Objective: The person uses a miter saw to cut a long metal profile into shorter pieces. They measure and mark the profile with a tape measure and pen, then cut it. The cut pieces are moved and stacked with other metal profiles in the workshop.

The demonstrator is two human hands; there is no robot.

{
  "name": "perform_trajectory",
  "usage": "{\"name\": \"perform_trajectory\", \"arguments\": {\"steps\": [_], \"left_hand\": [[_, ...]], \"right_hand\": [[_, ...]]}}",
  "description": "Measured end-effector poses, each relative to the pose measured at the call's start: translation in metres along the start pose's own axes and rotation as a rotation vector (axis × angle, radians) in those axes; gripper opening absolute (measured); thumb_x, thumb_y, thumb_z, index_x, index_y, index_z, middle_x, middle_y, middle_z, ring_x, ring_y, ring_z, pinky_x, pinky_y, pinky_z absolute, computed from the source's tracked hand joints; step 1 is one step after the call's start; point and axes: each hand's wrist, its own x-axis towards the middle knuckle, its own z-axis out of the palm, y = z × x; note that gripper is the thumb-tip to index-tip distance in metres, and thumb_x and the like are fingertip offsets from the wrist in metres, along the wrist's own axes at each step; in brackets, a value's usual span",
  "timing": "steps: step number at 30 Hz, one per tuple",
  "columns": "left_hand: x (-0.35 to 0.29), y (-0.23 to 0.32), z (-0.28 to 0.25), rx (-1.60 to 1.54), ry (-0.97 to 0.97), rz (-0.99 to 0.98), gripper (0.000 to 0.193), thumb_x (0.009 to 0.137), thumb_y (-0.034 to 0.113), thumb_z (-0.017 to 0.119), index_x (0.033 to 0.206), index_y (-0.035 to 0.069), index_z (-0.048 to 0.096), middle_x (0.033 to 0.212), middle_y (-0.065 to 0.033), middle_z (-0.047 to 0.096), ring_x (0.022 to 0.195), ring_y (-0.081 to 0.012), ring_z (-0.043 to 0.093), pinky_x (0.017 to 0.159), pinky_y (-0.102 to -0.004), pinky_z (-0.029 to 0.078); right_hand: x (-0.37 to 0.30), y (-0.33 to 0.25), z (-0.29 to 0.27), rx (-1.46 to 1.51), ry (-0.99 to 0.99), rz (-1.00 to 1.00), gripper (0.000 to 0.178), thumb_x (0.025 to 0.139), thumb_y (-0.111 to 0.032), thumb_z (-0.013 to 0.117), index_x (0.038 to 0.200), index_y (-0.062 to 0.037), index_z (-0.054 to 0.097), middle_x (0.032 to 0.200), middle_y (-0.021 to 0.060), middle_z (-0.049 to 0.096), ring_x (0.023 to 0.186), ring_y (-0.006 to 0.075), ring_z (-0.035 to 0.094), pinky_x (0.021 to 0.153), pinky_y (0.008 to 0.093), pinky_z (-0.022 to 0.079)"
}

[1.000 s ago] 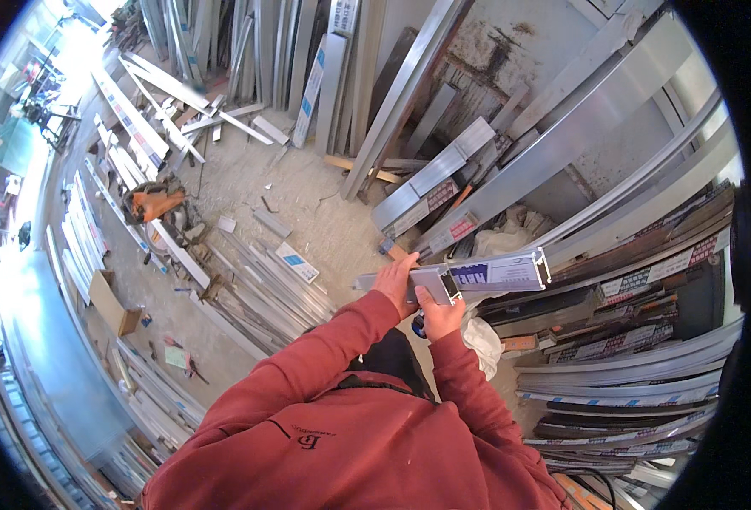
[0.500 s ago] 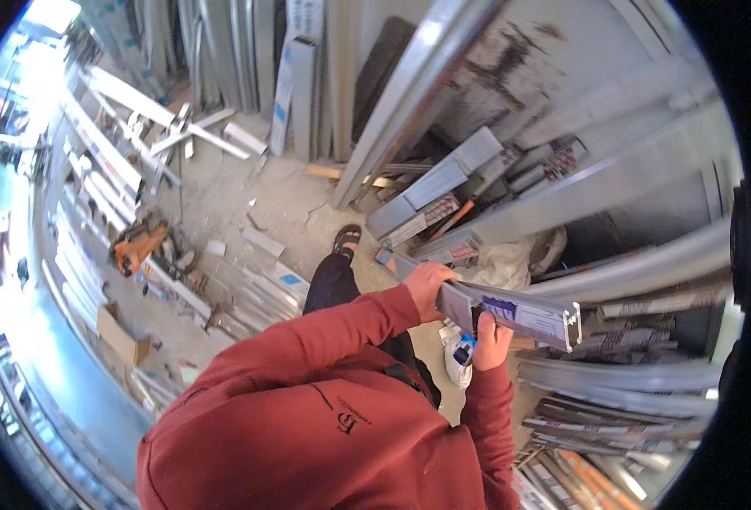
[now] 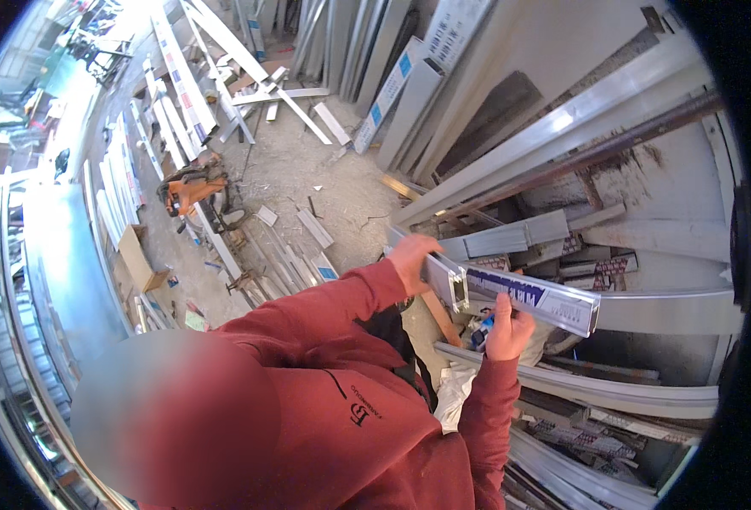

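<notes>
My left hand (image 3: 411, 262) is closed around a short silver aluminium profile (image 3: 445, 280), whose open, grooved end faces right. A second aluminium profile (image 3: 563, 309), covered partly by blue and white printed film, is gripped by my right hand (image 3: 509, 330), with the thumb up along its side. The two pieces lie close beside each other, nearly in line, in front of my body. Whether they touch behind the first piece's end is hard to make out. Part of the left fingers is hidden beneath the first profile.
On the floor to the left sits an orange power tool (image 3: 195, 191) among scattered offcuts (image 3: 314, 228). Long profiles (image 3: 397, 102) lean upright at the back. A rack on the right holds stacked profiles (image 3: 648, 314). A shiny bench (image 3: 78, 263) runs along the left.
My view has turned, so the floor and racks have shifted in the picture. The two profiles, overlapping before, now show more of the left piece's end. Both hands keep their grip.
</notes>
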Motion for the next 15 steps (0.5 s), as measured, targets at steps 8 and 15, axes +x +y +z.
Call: {"name": "perform_trajectory", "arguments": {"steps": [8,15], "left_hand": [[-0.021,-0.088,-0.130,0.311,0.450,-0.440,0.071,0.051,0.020,0.086,0.114,0.011,0.055,0.110,-0.0126,0.060,0.106,-0.0360,0.056,0.095,-0.0463,0.042],[-0.053,-0.211,-0.184,0.432,0.590,-0.719,0.074,0.052,0.019,0.085,0.118,0.012,0.053,0.114,-0.0129,0.058,0.113,-0.0357,0.052,0.099,-0.0441,0.038]], "right_hand": [[0.077,-0.003,0.116,0.160,-0.088,-0.067,0.018,0.094,-0.010,0.064,0.106,0.0032,0.064,0.099,0.0028,0.065,0.084,0.0083,0.056,0.076,0.0243,0.046],[0.195,0.017,0.246,-0.146,-0.131,0.057,0.024,0.090,-0.018,0.070,0.097,0.0048,0.067,0.088,0.0026,0.066,0.076,0.0090,0.055,0.068,0.0270,0.046]]}}
